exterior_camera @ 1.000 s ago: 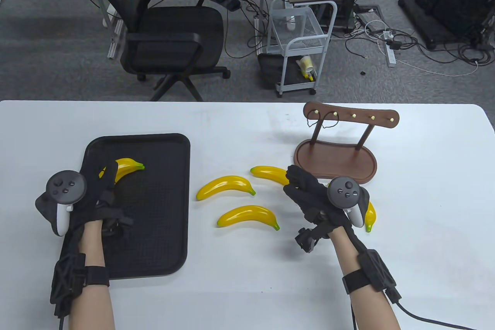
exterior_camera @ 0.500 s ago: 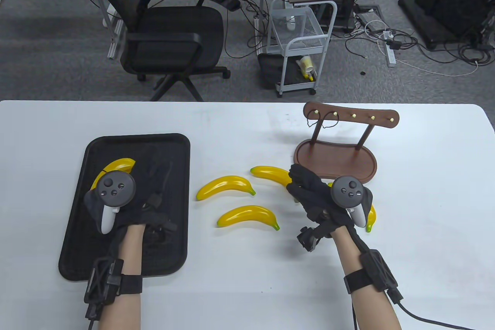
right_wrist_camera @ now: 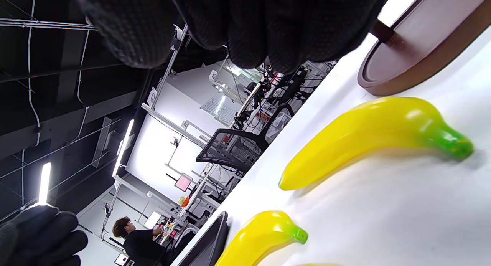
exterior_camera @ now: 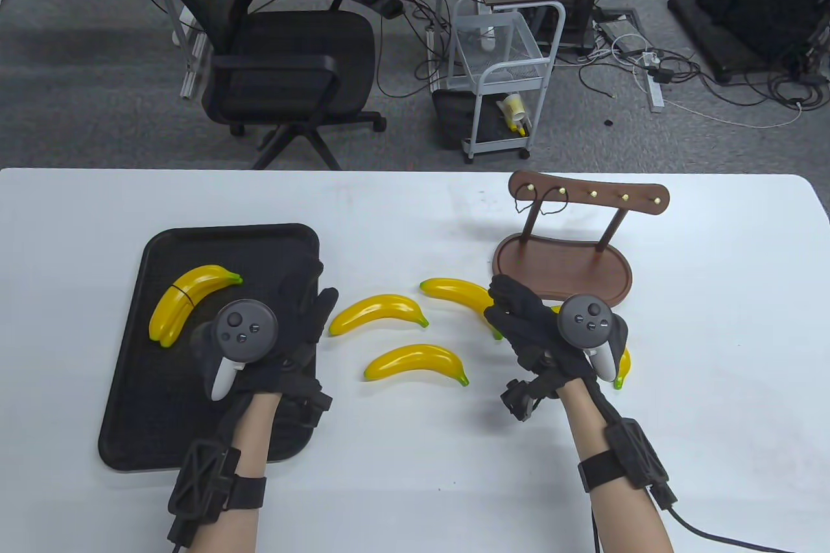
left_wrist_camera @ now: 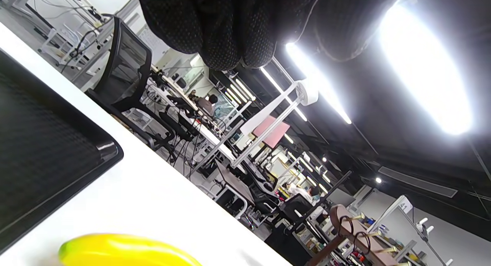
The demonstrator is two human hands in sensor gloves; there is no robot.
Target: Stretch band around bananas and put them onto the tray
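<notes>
Step in hand: one banded pair [exterior_camera: 185,300] of bananas already lies on the black tray [exterior_camera: 272,242], a dark band visible round its middle. By the look of it, the next pair is about to be gathered.

Left hand [exterior_camera: 285,332]: over the tray's right edge, fingers stretched out and relaxed toward the nearest loose banana [exterior_camera: 378,313]; it holds nothing.

Right hand [exterior_camera: 538,326]: low over the counter [exterior_camera: 415,501] in front of the wooden stand [exterior_camera: 561,268]. Its fingers lie at the end of the far banana [exterior_camera: 454,290], but whether they grip it I cannot tell. Another banana [exterior_camera: 622,366] is mostly hidden beneath this hand.

Loose bananas: three lie on the counter between the tray and the stand, apart from one another, the third [exterior_camera: 415,364] nearest the person; the fourth peeks out under the right hand.

Bands: thin dark loops [exterior_camera: 551,203] hang from the brass hooks on the stand's top bar. Neither hand visibly carries one.

Next move calls for: bringing two bananas side by side, curves matching, then taking a loop off a hook and spreading it wide enough to slip over both ends.

Risk: the smooth bananas may slide apart while the band is stretched.
</notes>
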